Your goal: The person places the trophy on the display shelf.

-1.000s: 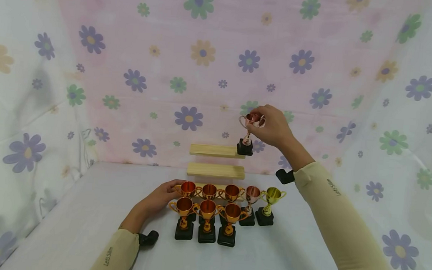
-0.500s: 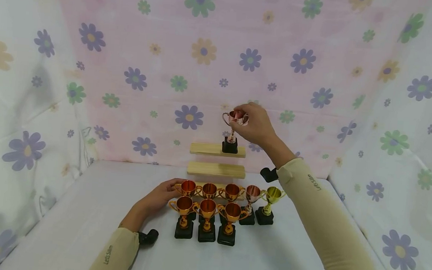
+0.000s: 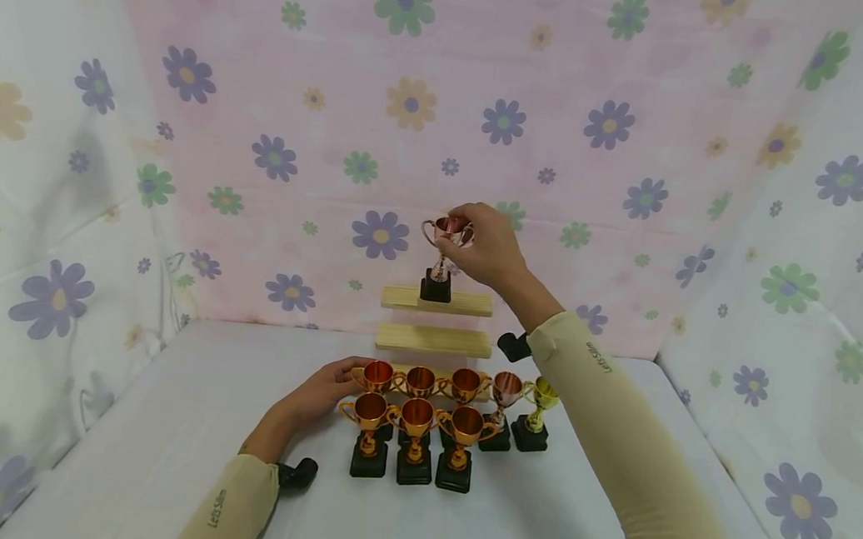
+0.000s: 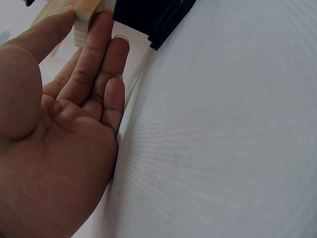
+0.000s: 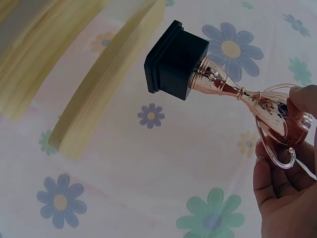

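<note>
My right hand (image 3: 487, 247) pinches a rose-gold trophy cup (image 3: 435, 285) by its bowl, the black base hanging down. That trophy (image 5: 213, 77) is upright in the head view, its base overlapping the top wooden step (image 3: 399, 298); in the right wrist view, a gap shows between base and wood. My left hand (image 3: 323, 391) lies low on the table at the left end of the lowest step. In the left wrist view, thumb and fingers of this hand (image 4: 59, 119) hold the wooden end (image 4: 85, 12), close beside a black trophy base (image 4: 146, 17).
Several orange-gold trophies (image 3: 417, 419) stand in two rows before the steps. Right of them stand another rose-gold trophy (image 3: 506, 389) and a yellow-gold one (image 3: 540, 396). A middle wooden step (image 3: 434, 339) lies behind. Flowered cloth (image 3: 441, 136) walls surround the white table (image 3: 204, 404).
My right hand has carried the rose-gold trophy leftward, from beyond the right end of the top step to over its middle. The left hand stays in place.
</note>
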The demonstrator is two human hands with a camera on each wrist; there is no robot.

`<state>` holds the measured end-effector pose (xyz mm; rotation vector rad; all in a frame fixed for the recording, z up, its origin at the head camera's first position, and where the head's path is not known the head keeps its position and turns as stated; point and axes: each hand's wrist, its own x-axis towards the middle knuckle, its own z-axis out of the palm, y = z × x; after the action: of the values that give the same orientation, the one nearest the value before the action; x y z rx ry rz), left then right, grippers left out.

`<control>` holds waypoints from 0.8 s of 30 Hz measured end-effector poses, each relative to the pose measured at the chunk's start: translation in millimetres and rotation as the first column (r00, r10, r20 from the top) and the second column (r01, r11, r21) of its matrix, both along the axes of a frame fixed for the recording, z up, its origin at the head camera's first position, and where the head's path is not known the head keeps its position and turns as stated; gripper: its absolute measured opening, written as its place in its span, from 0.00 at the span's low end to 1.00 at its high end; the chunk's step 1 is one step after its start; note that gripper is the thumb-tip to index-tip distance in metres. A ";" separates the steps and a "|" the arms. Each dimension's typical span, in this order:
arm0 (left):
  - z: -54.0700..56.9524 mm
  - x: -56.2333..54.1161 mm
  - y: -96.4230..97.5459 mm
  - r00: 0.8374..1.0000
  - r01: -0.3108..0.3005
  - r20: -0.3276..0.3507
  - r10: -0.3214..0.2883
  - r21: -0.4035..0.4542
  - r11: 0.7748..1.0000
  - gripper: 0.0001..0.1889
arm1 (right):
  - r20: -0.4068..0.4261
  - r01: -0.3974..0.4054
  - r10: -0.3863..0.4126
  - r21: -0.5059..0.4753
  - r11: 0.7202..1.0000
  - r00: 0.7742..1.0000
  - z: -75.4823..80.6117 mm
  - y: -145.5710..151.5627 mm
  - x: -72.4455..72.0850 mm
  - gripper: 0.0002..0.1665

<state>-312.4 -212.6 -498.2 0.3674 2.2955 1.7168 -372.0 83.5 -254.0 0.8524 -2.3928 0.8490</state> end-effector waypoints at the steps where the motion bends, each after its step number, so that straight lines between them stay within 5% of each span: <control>1: -0.3 0.0 -0.2 1.000 0.001 0.004 -0.001 0.005 1.000 0.25 | -0.001 -0.003 0.003 -0.006 1.000 1.000 -0.8 -2.1 -1.0 0.25; 15: -1.5 -1.1 0.0 1.000 -0.006 -0.013 0.006 -0.018 1.000 0.23 | -0.055 0.006 -0.008 -0.045 0.999 0.998 -7.4 -28.9 -12.3 0.21; 24: -1.3 -1.1 -0.5 1.000 -0.010 0.003 0.010 -0.012 1.000 0.24 | -0.006 0.042 -0.042 -0.060 0.997 0.999 -12.8 -41.1 -14.1 0.21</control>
<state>-313.5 -213.0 -499.5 0.3510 2.3084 1.7069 -386.1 42.4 -266.8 0.7782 -2.3589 0.8947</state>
